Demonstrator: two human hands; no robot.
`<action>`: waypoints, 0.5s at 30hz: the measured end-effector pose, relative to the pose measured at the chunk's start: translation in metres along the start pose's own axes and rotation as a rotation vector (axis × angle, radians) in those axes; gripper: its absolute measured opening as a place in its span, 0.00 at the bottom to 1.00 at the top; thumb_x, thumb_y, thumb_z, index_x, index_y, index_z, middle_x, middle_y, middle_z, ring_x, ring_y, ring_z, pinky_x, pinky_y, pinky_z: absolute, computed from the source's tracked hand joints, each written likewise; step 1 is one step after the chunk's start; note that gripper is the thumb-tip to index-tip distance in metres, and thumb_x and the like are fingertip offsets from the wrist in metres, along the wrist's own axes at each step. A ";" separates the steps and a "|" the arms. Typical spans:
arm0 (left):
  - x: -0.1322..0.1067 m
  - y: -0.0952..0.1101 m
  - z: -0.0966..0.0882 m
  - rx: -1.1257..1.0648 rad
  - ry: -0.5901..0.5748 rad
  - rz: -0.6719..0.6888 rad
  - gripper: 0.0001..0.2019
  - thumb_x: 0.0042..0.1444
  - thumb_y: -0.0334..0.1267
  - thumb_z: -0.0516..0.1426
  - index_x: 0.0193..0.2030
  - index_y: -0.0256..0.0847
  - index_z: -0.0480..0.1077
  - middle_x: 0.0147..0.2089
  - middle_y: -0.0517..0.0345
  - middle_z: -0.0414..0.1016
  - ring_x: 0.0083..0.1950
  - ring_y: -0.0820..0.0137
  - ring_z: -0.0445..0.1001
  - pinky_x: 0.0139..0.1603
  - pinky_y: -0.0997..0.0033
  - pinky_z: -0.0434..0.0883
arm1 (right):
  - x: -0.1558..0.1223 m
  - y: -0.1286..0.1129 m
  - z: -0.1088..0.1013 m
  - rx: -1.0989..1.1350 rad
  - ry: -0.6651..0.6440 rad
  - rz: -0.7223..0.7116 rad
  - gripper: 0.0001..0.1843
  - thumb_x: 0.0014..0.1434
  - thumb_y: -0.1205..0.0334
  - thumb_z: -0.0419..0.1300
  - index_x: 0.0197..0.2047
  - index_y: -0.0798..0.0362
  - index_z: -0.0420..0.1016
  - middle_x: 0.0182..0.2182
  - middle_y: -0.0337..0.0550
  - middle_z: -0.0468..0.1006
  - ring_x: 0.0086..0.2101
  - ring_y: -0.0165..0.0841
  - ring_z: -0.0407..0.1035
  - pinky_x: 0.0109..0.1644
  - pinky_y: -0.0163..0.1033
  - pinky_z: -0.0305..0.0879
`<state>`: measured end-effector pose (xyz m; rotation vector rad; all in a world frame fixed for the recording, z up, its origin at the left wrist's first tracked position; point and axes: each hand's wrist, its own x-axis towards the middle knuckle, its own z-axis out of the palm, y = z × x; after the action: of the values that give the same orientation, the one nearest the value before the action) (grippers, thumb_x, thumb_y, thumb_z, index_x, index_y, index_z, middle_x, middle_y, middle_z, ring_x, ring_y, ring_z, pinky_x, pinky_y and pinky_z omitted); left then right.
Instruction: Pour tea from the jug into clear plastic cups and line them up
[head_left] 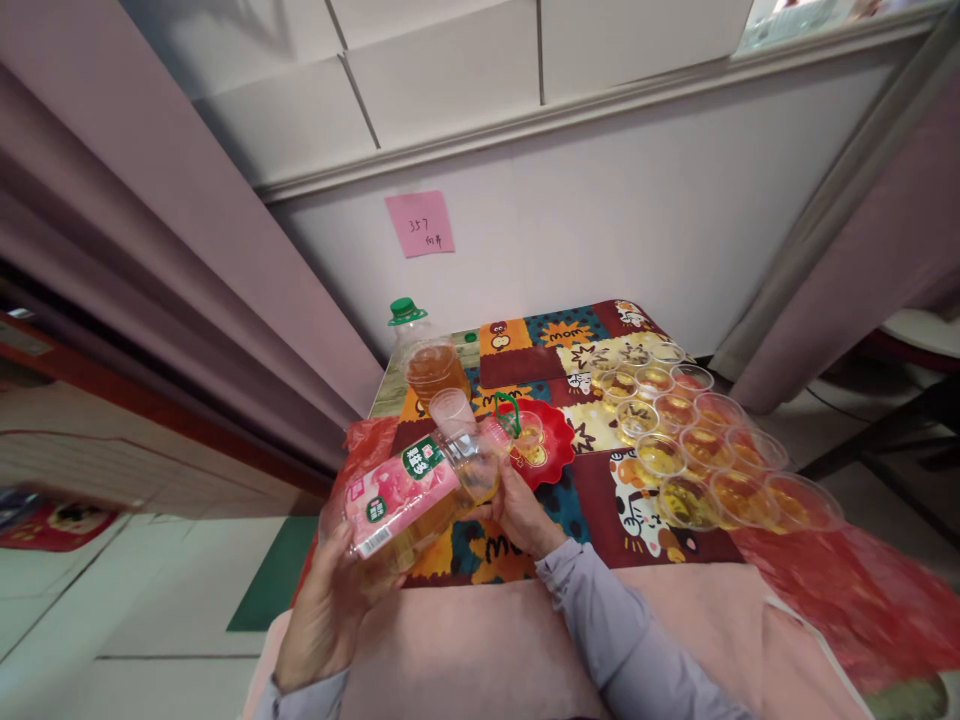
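Note:
My left hand (pixel 324 605) is wrapped round the base of a big clear bottle (pixel 409 490) with a pink label and amber drink inside. The bottle is tipped on its side with its mouth toward a small clear plastic cup (pixel 480 468). My right hand (pixel 519 512) grips that cup from below, close to the bottle's mouth. A red plate (pixel 553 445) with another small cup (pixel 530 440) lies just behind my right hand.
Several clear cups (pixel 694 440) with amber liquid stand in rows on the right of the colourful patterned tablecloth (pixel 525 365). A green-capped bottle (pixel 420 350) stands at the back left. A pink note (pixel 420 223) is stuck on the wall. Red plastic (pixel 847 590) lies at the right.

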<state>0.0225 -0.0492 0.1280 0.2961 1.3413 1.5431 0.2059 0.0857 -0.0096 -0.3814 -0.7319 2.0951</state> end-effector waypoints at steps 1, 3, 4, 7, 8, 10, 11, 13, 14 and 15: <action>0.001 0.000 -0.001 0.026 0.010 -0.005 0.43 0.55 0.46 0.73 0.78 0.50 0.68 0.66 0.44 0.84 0.62 0.38 0.84 0.53 0.41 0.86 | 0.000 0.000 0.000 -0.002 0.003 0.000 0.39 0.73 0.26 0.56 0.75 0.42 0.68 0.63 0.51 0.83 0.57 0.48 0.82 0.46 0.52 0.88; 0.002 -0.001 -0.001 0.066 0.024 -0.016 0.43 0.55 0.47 0.73 0.78 0.50 0.68 0.66 0.44 0.83 0.63 0.38 0.83 0.53 0.42 0.86 | 0.000 0.001 -0.001 -0.005 0.004 -0.001 0.40 0.72 0.26 0.57 0.76 0.41 0.68 0.63 0.51 0.83 0.57 0.48 0.82 0.47 0.53 0.88; 0.002 -0.001 -0.002 0.063 0.023 -0.016 0.43 0.55 0.47 0.73 0.78 0.50 0.68 0.66 0.44 0.83 0.64 0.38 0.83 0.53 0.42 0.86 | 0.000 0.001 -0.001 -0.007 0.004 -0.002 0.40 0.72 0.27 0.57 0.76 0.41 0.67 0.63 0.51 0.83 0.58 0.48 0.82 0.47 0.53 0.87; 0.002 -0.003 -0.002 0.025 0.002 -0.004 0.43 0.56 0.48 0.72 0.78 0.51 0.68 0.67 0.45 0.83 0.65 0.38 0.82 0.54 0.41 0.86 | 0.001 0.002 -0.002 -0.010 -0.002 0.001 0.39 0.72 0.26 0.57 0.75 0.41 0.68 0.64 0.50 0.83 0.58 0.47 0.81 0.47 0.51 0.87; 0.002 -0.003 -0.002 0.019 -0.005 -0.001 0.43 0.57 0.48 0.72 0.78 0.52 0.68 0.67 0.45 0.83 0.65 0.38 0.82 0.55 0.41 0.86 | 0.001 0.002 -0.002 -0.009 -0.005 0.001 0.39 0.72 0.26 0.56 0.75 0.41 0.68 0.64 0.50 0.83 0.58 0.46 0.82 0.46 0.50 0.87; 0.002 -0.003 0.000 0.029 -0.004 0.001 0.42 0.57 0.49 0.72 0.78 0.52 0.68 0.68 0.45 0.82 0.65 0.38 0.82 0.56 0.40 0.86 | 0.001 0.001 -0.002 -0.011 -0.010 -0.002 0.39 0.72 0.25 0.56 0.74 0.40 0.69 0.63 0.49 0.83 0.57 0.45 0.82 0.45 0.48 0.87; 0.001 -0.003 0.001 0.040 0.003 0.003 0.42 0.57 0.50 0.72 0.78 0.52 0.68 0.68 0.45 0.82 0.65 0.38 0.82 0.56 0.40 0.86 | 0.001 0.001 -0.001 -0.013 -0.012 -0.006 0.39 0.72 0.25 0.56 0.74 0.40 0.68 0.63 0.49 0.83 0.56 0.45 0.82 0.44 0.47 0.87; 0.001 -0.002 0.003 0.060 0.023 0.010 0.43 0.56 0.51 0.72 0.78 0.52 0.69 0.67 0.45 0.83 0.65 0.37 0.82 0.55 0.40 0.86 | 0.001 0.001 -0.001 -0.016 -0.011 -0.009 0.40 0.71 0.25 0.56 0.74 0.40 0.69 0.63 0.49 0.83 0.56 0.45 0.82 0.43 0.47 0.87; 0.000 -0.002 0.004 0.067 0.033 0.015 0.43 0.55 0.52 0.73 0.77 0.52 0.69 0.67 0.45 0.83 0.65 0.37 0.82 0.54 0.40 0.86 | 0.001 0.001 -0.001 -0.016 -0.009 -0.008 0.40 0.71 0.24 0.56 0.73 0.41 0.70 0.63 0.50 0.83 0.56 0.46 0.83 0.43 0.46 0.87; 0.000 -0.002 0.005 0.072 0.042 0.021 0.43 0.55 0.52 0.73 0.77 0.52 0.69 0.67 0.45 0.83 0.65 0.36 0.82 0.54 0.40 0.86 | 0.001 0.001 -0.001 -0.014 -0.008 -0.006 0.41 0.70 0.24 0.57 0.73 0.42 0.71 0.63 0.50 0.83 0.56 0.46 0.83 0.43 0.47 0.87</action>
<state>0.0272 -0.0463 0.1280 0.3250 1.4324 1.5280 0.2056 0.0867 -0.0110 -0.3777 -0.7523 2.0877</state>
